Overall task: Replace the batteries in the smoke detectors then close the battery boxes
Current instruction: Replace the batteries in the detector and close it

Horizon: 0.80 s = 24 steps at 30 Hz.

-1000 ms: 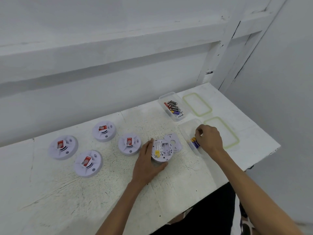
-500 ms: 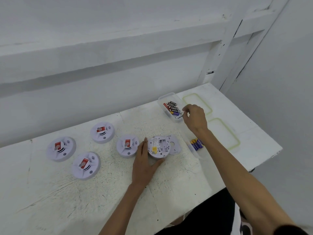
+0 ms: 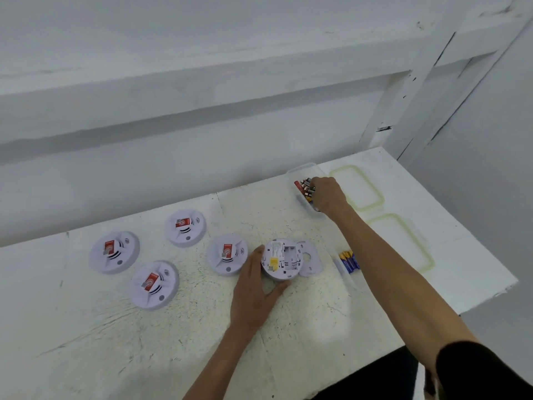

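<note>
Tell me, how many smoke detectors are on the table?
5 detectors. Four lie label-up: one far left, one front left, one at the back, one beside the left hand. The fifth lies flipped, battery bay open, against that hand.

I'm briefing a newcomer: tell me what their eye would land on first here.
The overturned smoke detector, its battery bay open, lies mid-table against the left hand. Beyond it, the right hand dips into the far clear box of batteries. Four red-labelled detectors lie face up to the left.
</note>
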Tool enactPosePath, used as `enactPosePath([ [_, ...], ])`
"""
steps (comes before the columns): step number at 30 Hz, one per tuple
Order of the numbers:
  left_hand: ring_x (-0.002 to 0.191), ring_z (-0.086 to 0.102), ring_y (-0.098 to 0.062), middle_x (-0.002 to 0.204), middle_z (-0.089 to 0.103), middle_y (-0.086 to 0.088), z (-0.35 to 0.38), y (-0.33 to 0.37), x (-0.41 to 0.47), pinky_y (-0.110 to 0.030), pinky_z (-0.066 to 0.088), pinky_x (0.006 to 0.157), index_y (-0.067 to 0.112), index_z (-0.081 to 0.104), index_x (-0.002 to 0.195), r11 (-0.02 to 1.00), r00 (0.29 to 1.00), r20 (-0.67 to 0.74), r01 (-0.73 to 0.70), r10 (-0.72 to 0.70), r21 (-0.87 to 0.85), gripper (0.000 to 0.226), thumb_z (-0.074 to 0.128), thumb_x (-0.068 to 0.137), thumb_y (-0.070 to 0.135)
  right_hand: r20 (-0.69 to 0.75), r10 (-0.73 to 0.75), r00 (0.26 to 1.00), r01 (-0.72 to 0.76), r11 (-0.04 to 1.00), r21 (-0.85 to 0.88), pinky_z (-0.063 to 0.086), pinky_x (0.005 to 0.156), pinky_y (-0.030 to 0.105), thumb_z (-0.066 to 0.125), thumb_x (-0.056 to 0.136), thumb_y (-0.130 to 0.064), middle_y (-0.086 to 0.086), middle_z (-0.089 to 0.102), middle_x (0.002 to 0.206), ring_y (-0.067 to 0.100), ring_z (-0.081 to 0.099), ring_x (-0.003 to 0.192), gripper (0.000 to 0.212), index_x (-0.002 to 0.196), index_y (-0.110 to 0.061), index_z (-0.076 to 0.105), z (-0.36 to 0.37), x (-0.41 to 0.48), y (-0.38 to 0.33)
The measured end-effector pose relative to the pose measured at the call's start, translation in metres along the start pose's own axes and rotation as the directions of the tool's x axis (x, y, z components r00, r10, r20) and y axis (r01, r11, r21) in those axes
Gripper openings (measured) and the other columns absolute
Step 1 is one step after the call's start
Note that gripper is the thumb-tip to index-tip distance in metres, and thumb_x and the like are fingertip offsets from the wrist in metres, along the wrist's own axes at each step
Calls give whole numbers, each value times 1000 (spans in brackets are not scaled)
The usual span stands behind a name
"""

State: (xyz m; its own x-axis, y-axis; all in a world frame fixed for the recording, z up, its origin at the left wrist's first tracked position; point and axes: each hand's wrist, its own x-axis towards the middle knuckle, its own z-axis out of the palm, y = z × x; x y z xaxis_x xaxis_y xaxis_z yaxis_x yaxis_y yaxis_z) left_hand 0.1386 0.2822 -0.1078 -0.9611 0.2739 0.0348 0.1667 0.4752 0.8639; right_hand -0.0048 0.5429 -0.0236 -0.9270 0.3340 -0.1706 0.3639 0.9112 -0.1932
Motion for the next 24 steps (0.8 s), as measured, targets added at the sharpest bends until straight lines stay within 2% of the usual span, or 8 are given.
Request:
enactPosePath([
  [4,139,39,5,153,42,22,-2,3,1,-19,39,106,34,35,153,1000,1000,-2,8,-8,0,92,74,78,70,-13,-9,1000,9,1000,0,44,64,31,64,84,-5,17,60,110,31,59,101,40,123,-8,59,3,9,2],
  [8,141,40,0,154,41,21,-1,2,2,-28,43,108,34,34,153,1000,1000,-1,10,-10,21,91,73,79,70,-46,-51,998,56,994,93,46,72,35,49,95,-15,17,54,116,35,56,104,44,139,-20,50,14,7,4],
  [10,141,41,-1,154,41,20,-1,1,3,-33,47,109,34,34,153,1000,1000,2,5,-5,21,91,73,79,70,-69,-51,996,60,989,136,42,70,32,46,96,-19,19,53,113,35,56,99,39,135,-19,54,12,5,7],
  [13,142,41,-3,154,41,19,1,1,3,-39,49,110,34,34,153,1000,1000,5,5,-5,29,92,73,79,71,-128,-64,990,89,976,197,33,67,29,50,92,-13,19,61,100,34,57,93,32,123,-14,59,1,2,8],
  [17,142,40,-4,155,42,17,4,0,3,-41,48,110,32,34,153,999,1000,-3,8,-7,42,92,72,80,71,-203,-107,973,167,938,305,34,69,28,53,93,-14,8,56,87,26,51,81,29,121,-16,59,-2,-14,4],
  [20,143,40,-4,155,41,16,5,-2,8,-39,48,110,31,34,154,999,1000,-2,5,-5,46,91,71,80,71,-230,-166,959,239,911,337,38,70,26,60,91,-15,4,58,90,20,51,80,29,120,-15,59,-2,-31,-6],
  [22,143,39,-5,156,41,15,6,-1,12,-39,46,111,30,33,154,999,1000,-12,10,-9,50,92,71,81,70,-246,-191,950,275,886,374,35,71,20,64,90,-15,-4,54,90,13,50,76,30,120,-13,59,-5,-44,-11],
  [24,144,37,-5,157,40,14,1,1,2,-38,45,112,29,33,155,999,1000,-2,-19,19,41,92,71,81,70,-277,-178,944,281,874,395,36,70,19,67,89,-17,-10,53,82,4,48,67,29,117,-14,61,-5,-76,-14],
])
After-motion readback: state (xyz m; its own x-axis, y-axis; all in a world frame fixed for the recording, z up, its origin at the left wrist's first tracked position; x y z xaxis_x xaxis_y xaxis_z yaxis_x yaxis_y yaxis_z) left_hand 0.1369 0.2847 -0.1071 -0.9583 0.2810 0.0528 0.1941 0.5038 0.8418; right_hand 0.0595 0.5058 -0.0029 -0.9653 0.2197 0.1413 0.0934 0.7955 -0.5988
